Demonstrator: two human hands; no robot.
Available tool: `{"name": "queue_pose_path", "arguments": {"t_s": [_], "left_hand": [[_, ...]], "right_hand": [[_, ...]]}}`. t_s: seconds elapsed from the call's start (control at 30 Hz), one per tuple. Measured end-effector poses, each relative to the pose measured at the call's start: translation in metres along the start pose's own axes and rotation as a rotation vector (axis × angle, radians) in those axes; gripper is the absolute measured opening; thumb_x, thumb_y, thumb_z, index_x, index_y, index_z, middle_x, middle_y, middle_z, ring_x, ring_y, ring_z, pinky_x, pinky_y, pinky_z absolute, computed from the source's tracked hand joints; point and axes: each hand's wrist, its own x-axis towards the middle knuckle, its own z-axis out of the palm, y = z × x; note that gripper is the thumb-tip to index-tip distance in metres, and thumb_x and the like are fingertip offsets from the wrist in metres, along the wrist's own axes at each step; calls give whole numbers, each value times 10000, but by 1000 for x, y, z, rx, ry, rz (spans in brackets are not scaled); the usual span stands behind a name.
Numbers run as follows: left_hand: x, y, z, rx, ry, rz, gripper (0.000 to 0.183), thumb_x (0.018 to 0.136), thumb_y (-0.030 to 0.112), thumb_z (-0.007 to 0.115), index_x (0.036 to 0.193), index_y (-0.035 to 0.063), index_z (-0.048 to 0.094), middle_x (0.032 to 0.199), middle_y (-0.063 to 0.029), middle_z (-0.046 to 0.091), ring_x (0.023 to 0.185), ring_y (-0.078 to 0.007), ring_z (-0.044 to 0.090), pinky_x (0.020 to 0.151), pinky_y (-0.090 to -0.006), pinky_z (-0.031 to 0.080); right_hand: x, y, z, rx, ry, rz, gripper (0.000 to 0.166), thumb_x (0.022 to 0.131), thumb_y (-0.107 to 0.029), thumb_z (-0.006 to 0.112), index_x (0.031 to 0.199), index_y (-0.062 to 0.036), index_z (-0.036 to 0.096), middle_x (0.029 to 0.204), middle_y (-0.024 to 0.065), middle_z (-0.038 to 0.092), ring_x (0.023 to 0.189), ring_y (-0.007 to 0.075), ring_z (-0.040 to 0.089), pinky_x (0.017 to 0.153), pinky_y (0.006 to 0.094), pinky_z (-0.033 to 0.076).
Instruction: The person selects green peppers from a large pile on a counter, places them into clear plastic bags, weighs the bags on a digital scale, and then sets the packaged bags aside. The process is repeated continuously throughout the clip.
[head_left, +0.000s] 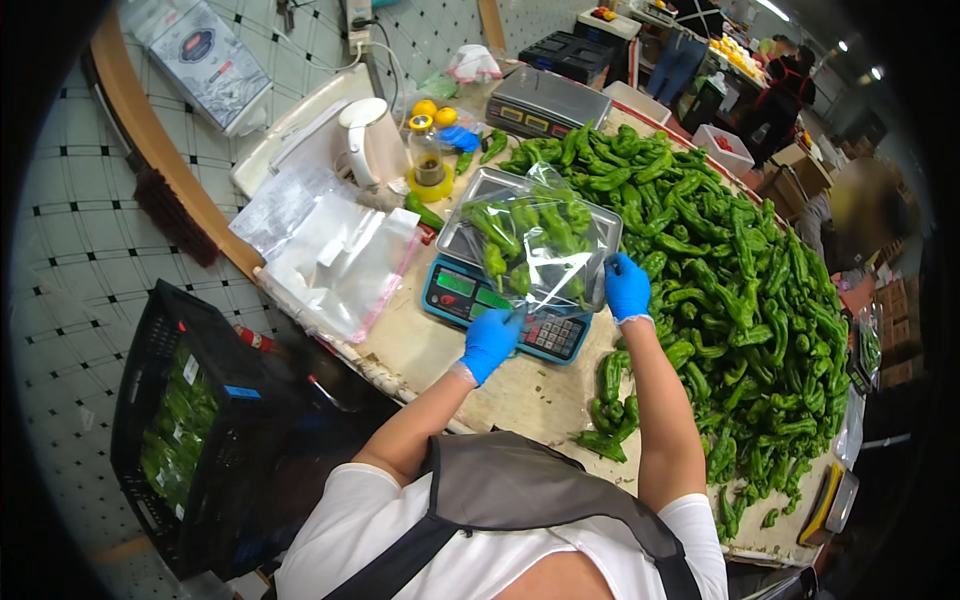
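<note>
A clear plastic bag (536, 232) with several green peppers inside lies over the metal pan (491, 180) of a blue digital scale (450, 307). My left hand (491, 341), in a blue glove, pinches the bag's near edge above the scale's keypad. At the bag's right corner, my right hand (627, 286), gloved the same way, has its fingers closed on the plastic. A large heap of green peppers (720, 300) spreads over the table to the right of the scale. Some loose green peppers (611, 412) lie below my right forearm.
Left of the scale lies a stack of clear plastic bags (337, 262). Behind it stand a white electric kettle (367, 142) and a glass bottle (427, 154). A second scale (547, 101) sits at the back. On the lower left, a black crate (202, 435) holds bagged peppers.
</note>
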Motion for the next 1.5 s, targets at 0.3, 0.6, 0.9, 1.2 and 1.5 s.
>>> {"name": "queue_pose_path", "arguments": {"t_s": [0.3, 0.6, 0.9, 1.2, 1.5], "left_hand": [[-35, 7, -31, -399, -67, -109, 329, 978, 271, 586, 888, -24, 700, 675, -25, 639, 551, -80, 554, 511, -262, 440], [-2, 93, -70, -429, -128, 41, 327, 950, 273, 595, 765, 10, 656, 634, -56, 639, 518, -114, 569, 482, -254, 432], [74, 210, -147, -984, -231, 66, 272, 933, 281, 569, 732, 103, 610, 629, -9, 605, 498, -83, 503, 445, -218, 371], [95, 216, -136, -874, -245, -84, 191, 919, 270, 605, 791, 130, 588, 646, -5, 591, 545, -96, 547, 455, -246, 397], [71, 178, -99, -878, -174, 148, 319, 973, 284, 552, 1144, 28, 639, 985, -81, 706, 947, -178, 673, 854, -302, 511]], "right_hand": [[-86, 39, -43, 32, -252, 184, 280, 825, -286, 714, 998, -75, 650, 827, 153, 685, 751, 314, 688, 645, 399, 527], [-34, -13, -68, 17, -9, -112, 107, 867, -199, 629, 847, -95, 645, 815, 207, 643, 760, 440, 608, 615, 502, 477], [47, -114, -176, 428, -177, -42, 199, 831, -88, 536, 714, 38, 636, 595, 121, 618, 453, 191, 605, 471, 333, 493], [88, -122, -178, 343, -382, 73, 195, 824, -100, 546, 733, 29, 660, 602, 118, 637, 499, 199, 648, 482, 309, 506], [74, -51, -108, 646, 9, 12, 145, 906, -101, 625, 932, 15, 707, 764, 59, 677, 665, 121, 626, 595, 269, 488]]}}
